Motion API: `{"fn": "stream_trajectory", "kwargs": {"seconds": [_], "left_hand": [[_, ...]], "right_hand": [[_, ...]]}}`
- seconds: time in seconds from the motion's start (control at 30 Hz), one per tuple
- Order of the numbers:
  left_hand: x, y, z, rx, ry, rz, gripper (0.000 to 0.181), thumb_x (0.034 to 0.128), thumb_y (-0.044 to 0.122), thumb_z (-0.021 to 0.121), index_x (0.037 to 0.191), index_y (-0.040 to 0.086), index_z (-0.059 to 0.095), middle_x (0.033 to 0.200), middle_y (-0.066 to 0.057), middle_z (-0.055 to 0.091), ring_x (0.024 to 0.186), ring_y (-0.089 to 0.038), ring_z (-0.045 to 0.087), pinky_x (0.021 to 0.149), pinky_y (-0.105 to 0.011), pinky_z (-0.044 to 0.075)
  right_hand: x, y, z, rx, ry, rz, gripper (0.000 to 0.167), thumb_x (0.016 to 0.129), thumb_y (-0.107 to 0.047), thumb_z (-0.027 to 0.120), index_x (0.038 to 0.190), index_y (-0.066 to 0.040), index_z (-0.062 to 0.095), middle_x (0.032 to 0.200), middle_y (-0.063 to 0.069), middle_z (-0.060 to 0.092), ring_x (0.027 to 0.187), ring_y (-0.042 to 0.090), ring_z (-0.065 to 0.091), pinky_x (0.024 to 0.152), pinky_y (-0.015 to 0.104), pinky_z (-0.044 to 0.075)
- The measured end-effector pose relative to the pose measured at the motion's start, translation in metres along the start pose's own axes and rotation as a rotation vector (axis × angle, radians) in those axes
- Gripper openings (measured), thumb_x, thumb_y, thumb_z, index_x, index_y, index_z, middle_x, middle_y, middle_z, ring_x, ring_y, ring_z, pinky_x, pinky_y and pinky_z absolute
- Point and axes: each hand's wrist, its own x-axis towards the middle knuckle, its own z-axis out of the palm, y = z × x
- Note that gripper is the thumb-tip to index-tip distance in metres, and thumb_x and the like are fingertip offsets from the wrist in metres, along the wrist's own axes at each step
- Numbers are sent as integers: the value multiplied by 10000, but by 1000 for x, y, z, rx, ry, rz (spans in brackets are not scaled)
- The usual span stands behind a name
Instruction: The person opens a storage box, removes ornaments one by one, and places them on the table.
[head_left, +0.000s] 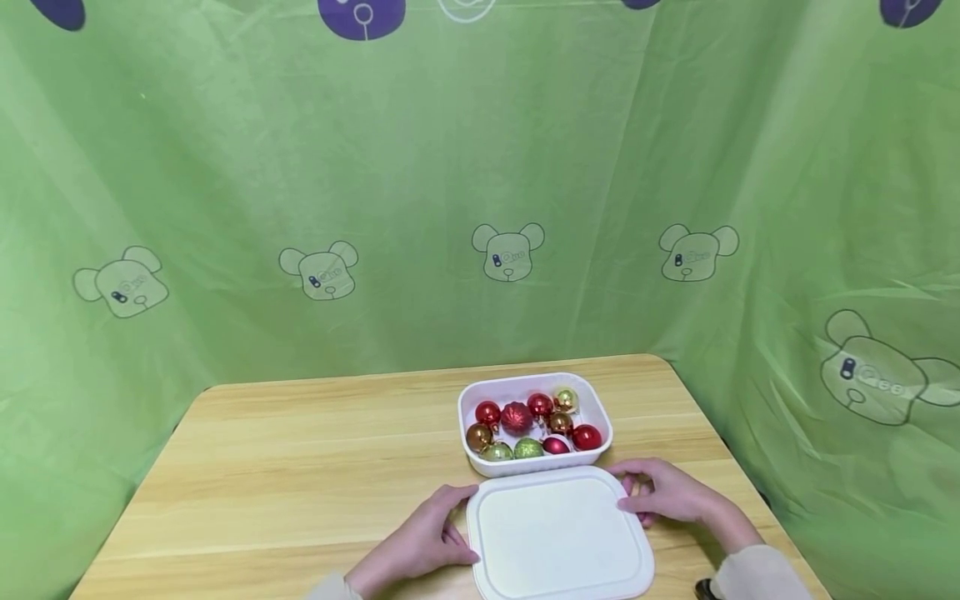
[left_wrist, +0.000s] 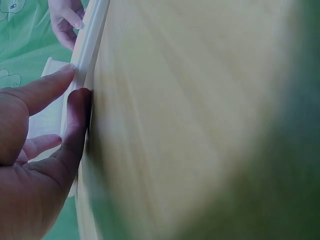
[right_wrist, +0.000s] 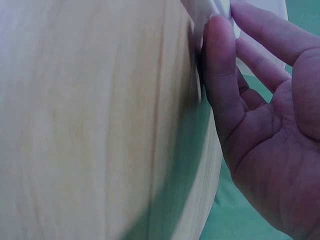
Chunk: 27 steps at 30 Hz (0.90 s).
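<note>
Your left grip (head_left: 426, 537) and right grip (head_left: 669, 493) pinch the white lid (head_left: 558, 533), which uneven lifting could knock against the box (head_left: 536, 466).

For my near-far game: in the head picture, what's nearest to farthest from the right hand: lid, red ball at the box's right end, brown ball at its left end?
1. Lid: its right edge is in the right hand.
2. Red ball: right end of the box.
3. Brown ball: left end of the box.

Green curtain (head_left: 420, 167) with outlined bear heads (head_left: 508, 258) and purple shapes (head_left: 337, 21) behind a pale wood-grain table (head_left: 300, 467)
</note>
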Motion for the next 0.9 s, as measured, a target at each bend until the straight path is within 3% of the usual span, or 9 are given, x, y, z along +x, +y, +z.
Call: {"fn": "stream_trajectory", "kwargs": {"seconds": [0.4,0.9], "left_hand": [[-2,7,0,55,5,5,884,805,58,878,1548,6,403,1310,-125,546,763,-5,664,688,-193,611],[-2,4,2,61,15,8,883,799,65,885,1542,5,411,1302,-120,554,763,2,661,685,-192,610]], "right_hand": [[-2,2,1,18,15,0,610,891,-126,794,1419,63,552,1037,136,603,639,142,629,548,301,609],[0,5,2,27,21,-21,616,883,-111,800,1419,63,552,1069,156,589,618,126,642,545,287,606]]}}
